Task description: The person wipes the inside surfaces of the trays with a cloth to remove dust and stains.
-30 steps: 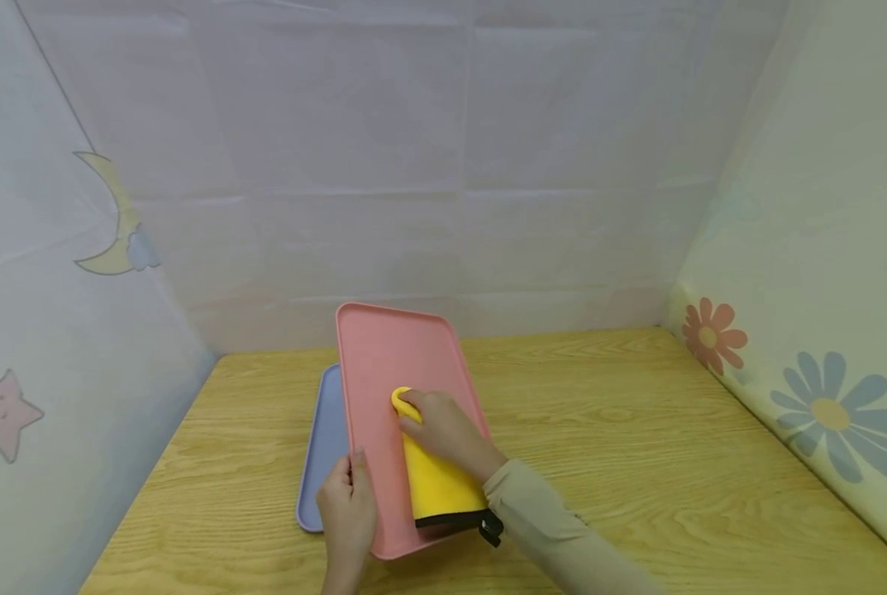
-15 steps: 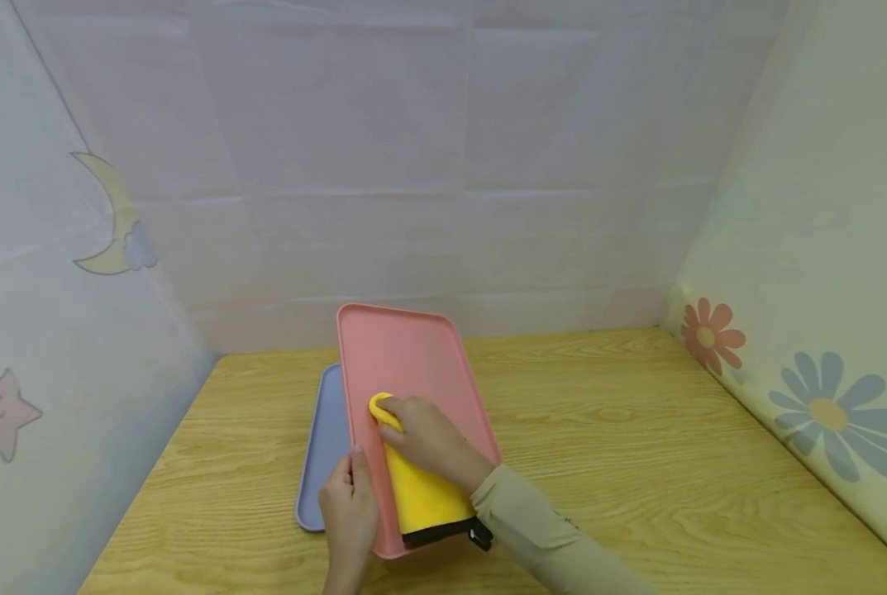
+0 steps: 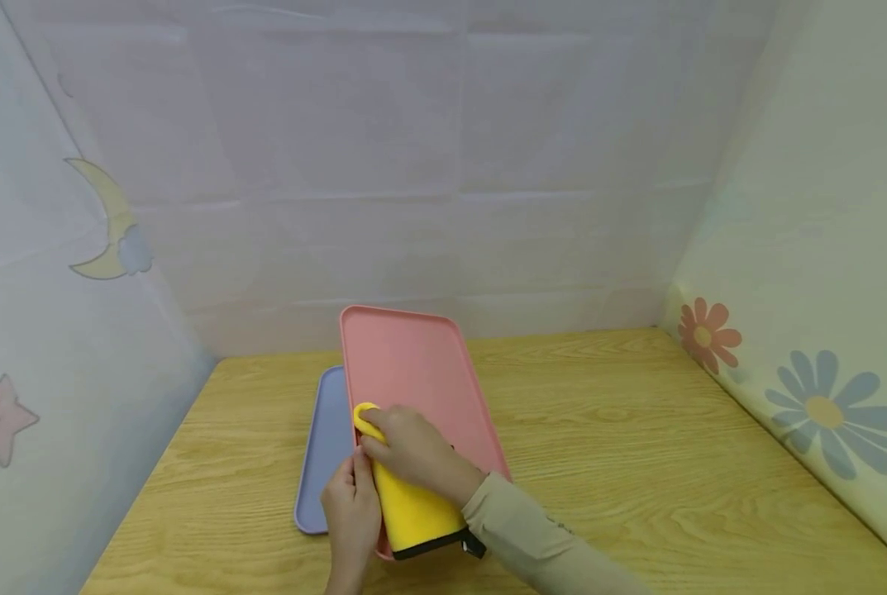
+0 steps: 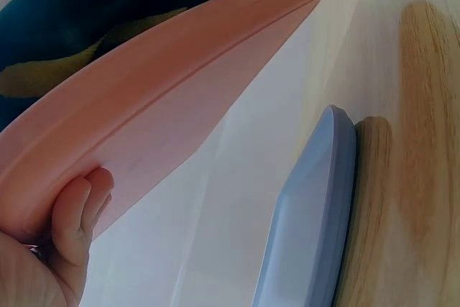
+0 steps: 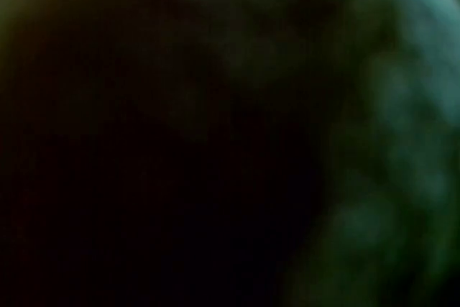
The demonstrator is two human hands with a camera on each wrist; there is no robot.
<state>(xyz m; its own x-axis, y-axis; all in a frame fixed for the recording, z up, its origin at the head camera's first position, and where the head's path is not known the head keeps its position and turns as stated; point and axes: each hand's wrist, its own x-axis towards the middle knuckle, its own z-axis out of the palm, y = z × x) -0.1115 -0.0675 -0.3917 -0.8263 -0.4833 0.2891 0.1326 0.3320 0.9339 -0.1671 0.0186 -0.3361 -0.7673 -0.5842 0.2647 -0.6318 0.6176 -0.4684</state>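
Observation:
A pink rectangular tray (image 3: pixel 409 355) is held tilted up over the table, its far end raised. My left hand (image 3: pixel 352 504) grips its left edge, thumb on the front face and fingers curled against the underside, as the left wrist view shows of the pink tray (image 4: pixel 144 120). With my right hand (image 3: pixel 417 450) I hold a yellow cloth (image 3: pixel 417 512) with black edging against the tray's face, near its left rim and just above my left thumb. The cloth's top is folded over my right fingertips. The right wrist view is dark and blurred.
Partly behind the pink tray, a blue tray (image 3: pixel 322 450) lies on the wooden table (image 3: pixel 674 463). In the left wrist view the blue tray (image 4: pixel 309 213) is below the raised pink one. Printed fabric walls (image 3: pixel 339 165) enclose the table at the back and sides.
My right hand has slid the yellow cloth leftward and slightly down across the pink tray, up to its left rim. My left hand keeps its grip; the tray has shifted only slightly.

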